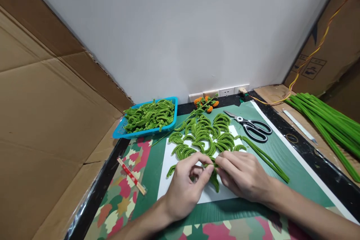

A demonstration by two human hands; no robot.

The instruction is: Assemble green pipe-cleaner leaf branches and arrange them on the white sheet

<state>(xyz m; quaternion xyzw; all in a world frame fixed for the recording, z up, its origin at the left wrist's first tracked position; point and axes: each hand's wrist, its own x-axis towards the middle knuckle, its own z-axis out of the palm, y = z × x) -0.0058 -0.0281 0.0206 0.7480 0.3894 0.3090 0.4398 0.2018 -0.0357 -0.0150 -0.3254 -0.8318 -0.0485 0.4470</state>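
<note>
Above a white paper sheet (165, 187), my left hand (188, 183) pinches a green pipe-cleaner leaf (215, 182) between thumb and forefinger. My right hand (244, 174) is closed on the same leaf from the other side, its fingertips nearly meeting the left ones. The leaf hangs down between both hands; its upper part is hidden by my fingers. Just beyond them, many curved green pipe-cleaner pieces (204, 133) lie in small groups on the paper. Two longer green pipe cleaners (267, 159) lie to the right of the sheet.
A blue basket (176, 114) of green pieces stands at the back left. Scissors (254, 127) and an orange-flowered sprig (206, 103) lie behind the pieces. Wrapped chopsticks (131, 175) are at left; a pale pen-like tool (299, 125) and long green stems (326, 120) are at right. Cardboard flanks both sides.
</note>
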